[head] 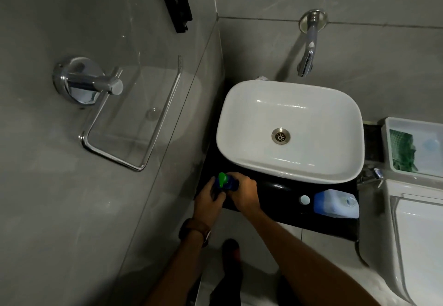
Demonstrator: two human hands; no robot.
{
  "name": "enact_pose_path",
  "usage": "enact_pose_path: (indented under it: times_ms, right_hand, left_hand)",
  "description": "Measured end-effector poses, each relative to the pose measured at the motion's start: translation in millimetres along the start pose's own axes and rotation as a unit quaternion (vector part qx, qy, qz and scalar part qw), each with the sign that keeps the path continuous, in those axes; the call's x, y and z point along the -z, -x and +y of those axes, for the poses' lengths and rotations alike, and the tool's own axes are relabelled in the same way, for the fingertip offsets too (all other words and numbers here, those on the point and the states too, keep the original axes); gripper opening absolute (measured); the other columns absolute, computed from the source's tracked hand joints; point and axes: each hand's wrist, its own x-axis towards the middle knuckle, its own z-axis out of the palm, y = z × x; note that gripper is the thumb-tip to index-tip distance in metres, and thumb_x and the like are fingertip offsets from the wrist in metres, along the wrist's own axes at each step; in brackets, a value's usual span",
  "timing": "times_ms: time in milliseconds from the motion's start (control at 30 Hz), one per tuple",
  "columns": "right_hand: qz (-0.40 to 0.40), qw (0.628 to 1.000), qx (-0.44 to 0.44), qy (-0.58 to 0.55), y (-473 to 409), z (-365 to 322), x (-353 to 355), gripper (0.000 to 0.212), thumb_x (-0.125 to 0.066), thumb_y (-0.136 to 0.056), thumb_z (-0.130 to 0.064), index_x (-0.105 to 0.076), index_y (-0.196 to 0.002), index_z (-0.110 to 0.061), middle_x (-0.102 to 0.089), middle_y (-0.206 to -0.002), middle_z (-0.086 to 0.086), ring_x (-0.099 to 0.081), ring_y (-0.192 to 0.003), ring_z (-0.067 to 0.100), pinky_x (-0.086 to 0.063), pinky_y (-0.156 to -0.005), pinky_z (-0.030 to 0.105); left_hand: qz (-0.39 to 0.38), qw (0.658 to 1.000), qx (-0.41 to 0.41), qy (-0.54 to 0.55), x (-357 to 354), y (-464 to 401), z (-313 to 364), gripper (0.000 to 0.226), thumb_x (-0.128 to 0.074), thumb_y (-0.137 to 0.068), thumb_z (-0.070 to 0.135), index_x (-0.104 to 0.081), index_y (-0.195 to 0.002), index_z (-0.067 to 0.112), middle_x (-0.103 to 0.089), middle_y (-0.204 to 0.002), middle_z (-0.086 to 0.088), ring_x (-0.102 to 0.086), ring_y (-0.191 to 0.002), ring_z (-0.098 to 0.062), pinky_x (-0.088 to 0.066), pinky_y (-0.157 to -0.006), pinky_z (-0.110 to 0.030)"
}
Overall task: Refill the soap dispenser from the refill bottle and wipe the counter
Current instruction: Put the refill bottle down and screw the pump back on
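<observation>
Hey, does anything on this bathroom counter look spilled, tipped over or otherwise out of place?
No spill shows. The refill bottle lies on its side on the black counter, with a small round cap loose beside it.

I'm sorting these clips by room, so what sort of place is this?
Most likely a small bathroom: a white basin on a black counter, a wall tap above it, and what looks like a toilet cistern alongside.

2 bare hands (208, 200) (244, 194), 1 blue soap dispenser w/ green pump (225, 182), 1 pale-blue translucent plastic refill bottle (335, 203), 1 round pale cap (304, 199), 1 white oval ceramic basin (290, 128), 1 chrome wall tap (308, 51), 1 white plastic tub (412, 147), 1 green cloth (402, 152).
</observation>
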Motion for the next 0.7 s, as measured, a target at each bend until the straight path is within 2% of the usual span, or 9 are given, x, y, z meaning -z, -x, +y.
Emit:
enact_pose_path:
  times_ms: [133, 300, 367, 467, 533, 700]
  right_hand:
    - [0.004, 1.0, -0.005, -0.006, -2.2, 3.7, -2.6, 0.045, -0.076, -0.077, -0.005, -0.074, -0.118, -0.023, -0.077, -0.107, 0.002, -0.071, -0.101, 0.015, -0.048, -0.086, 0.017]
    - [0.006, 1.0, -0.001, -0.009, -2.1, 5.3, -5.5, 0.045, -0.078, -0.078, -0.007, -0.073, -0.12, -0.022, -0.077, -0.11, 0.003, -0.071, -0.103, 0.018, -0.055, -0.092, 0.026]
    - [0.01, 1.0, -0.002, -0.007, -0.8, 6.2, -7.0, 0.047, -0.078, -0.077, -0.008, -0.072, -0.121, -0.024, -0.077, -0.11, 0.002, -0.071, -0.104, 0.018, -0.057, -0.095, 0.03]
    - [0.003, 1.0, -0.002, 0.0, 0.3, 8.5, -7.3, 0.054, -0.081, -0.075, -0.01, -0.069, -0.125, -0.024, -0.076, -0.114, 0.002, -0.071, -0.108, 0.018, -0.052, -0.094, 0.021]
    - [-0.001, 1.0, -0.004, -0.001, 2.0, 10.5, -4.8, 0.06, -0.083, -0.074, -0.012, -0.066, -0.131, -0.023, -0.075, -0.12, 0.001, -0.069, -0.112, 0.016, -0.047, -0.093, 0.015]
    - [-0.003, 1.0, -0.006, -0.01, 15.9, 18.6, 13.7, 0.07, -0.088, -0.074, -0.015, -0.062, -0.138, -0.022, -0.069, -0.127, -0.004, -0.065, -0.116, 0.01, -0.05, -0.105, 0.023]
  left_hand:
    - [-0.006, 1.0, -0.003, -0.008, -0.4, -6.5, -4.7, 0.076, -0.06, -0.075, 0.035, -0.039, -0.147, 0.026, -0.054, -0.142, 0.0, -0.052, -0.128, -0.013, -0.044, -0.109, -0.044]
    - [-0.004, 1.0, -0.005, -0.012, -0.1, -8.1, -7.4, 0.075, -0.061, -0.077, 0.034, -0.038, -0.147, 0.025, -0.053, -0.142, -0.001, -0.052, -0.128, -0.013, -0.044, -0.109, -0.043]
    - [-0.005, 1.0, -0.007, -0.014, -0.5, -4.7, -5.1, 0.073, -0.062, -0.08, 0.028, -0.036, -0.148, 0.023, -0.052, -0.143, -0.002, -0.051, -0.129, -0.013, -0.043, -0.11, -0.043]
    - [-0.002, 1.0, -0.012, -0.015, -0.3, 1.1, -1.5, 0.071, -0.062, -0.088, 0.012, -0.031, -0.151, 0.019, -0.048, -0.146, -0.002, -0.048, -0.132, -0.015, -0.04, -0.112, -0.042]
    - [0.004, 1.0, -0.016, -0.017, 1.1, 3.0, -2.3, 0.073, -0.062, -0.089, 0.012, -0.027, -0.152, 0.019, -0.045, -0.148, -0.001, -0.045, -0.133, -0.013, -0.039, -0.112, -0.04]
    - [0.034, 0.999, 0.016, 0.005, 1.3, 10.8, -8.0, 0.068, -0.06, -0.09, 0.004, -0.029, -0.151, 0.01, -0.045, -0.147, -0.007, -0.044, -0.133, -0.018, -0.039, -0.108, -0.033]
